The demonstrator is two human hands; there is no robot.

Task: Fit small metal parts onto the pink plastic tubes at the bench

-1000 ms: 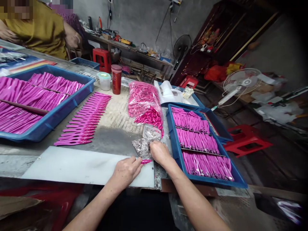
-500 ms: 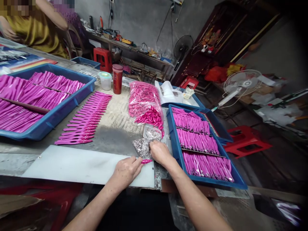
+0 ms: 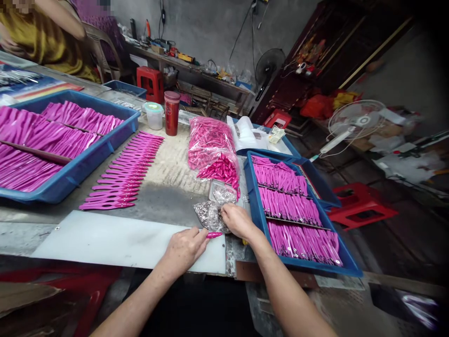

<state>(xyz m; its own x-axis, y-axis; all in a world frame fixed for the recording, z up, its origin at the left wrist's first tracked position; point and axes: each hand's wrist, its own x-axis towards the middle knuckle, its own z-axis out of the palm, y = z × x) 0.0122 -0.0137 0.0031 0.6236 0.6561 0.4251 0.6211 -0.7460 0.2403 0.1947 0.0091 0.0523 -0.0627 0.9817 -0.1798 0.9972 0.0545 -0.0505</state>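
Note:
My left hand point(image 3: 187, 246) is closed round a pink pointed plastic piece point(image 3: 214, 235) above the white board point(image 3: 115, 238); its glossy tip sticks out to the right, and the rest is hidden under the fingers. My right hand point(image 3: 237, 220) has its fingers pinched together at the right edge of a clear plastic bag of small silvery metal parts point(image 3: 206, 214). What those fingertips hold, if anything, cannot be made out. Just behind the bag is a small clear box point(image 3: 224, 191) with more metal bits.
Pink plastic handles point(image 3: 121, 175) lie in a row on the table. Blue trays full of pink strips stand at left point(image 3: 131, 122) and right point(image 3: 351, 271). Behind are a bag of pink tips point(image 3: 210, 140), a red tumbler point(image 3: 171, 114) and a lidded tub point(image 3: 153, 116). A person point(image 3: 45, 42) sits far left.
My right hand has shifted slightly to the right at the bag's edge, its fingers still pinched. My left hand keeps the pink piece in the same place.

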